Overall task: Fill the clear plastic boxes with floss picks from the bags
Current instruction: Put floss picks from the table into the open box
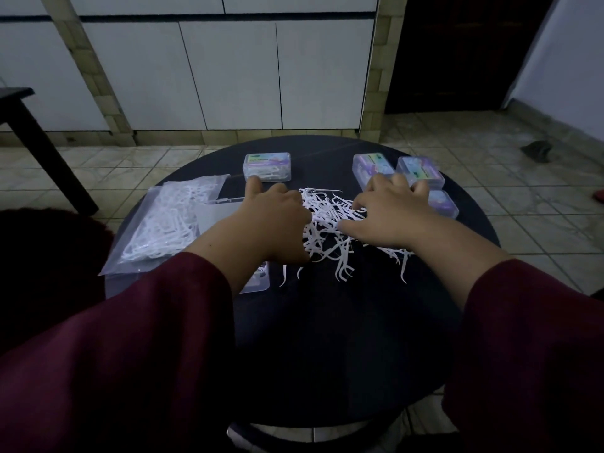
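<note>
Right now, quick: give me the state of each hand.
Left hand: open, fingers spread, at the edge of the floss picks.
Right hand: open, resting on the picks.

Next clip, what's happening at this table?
A person in maroon sleeves has both hands in a loose pile of white floss picks on a round black table. The left hand and right hand rest on the pile with fingers spread. A clear plastic bag of picks lies to the left; labelled clear plastic boxes sit closed behind.
</note>
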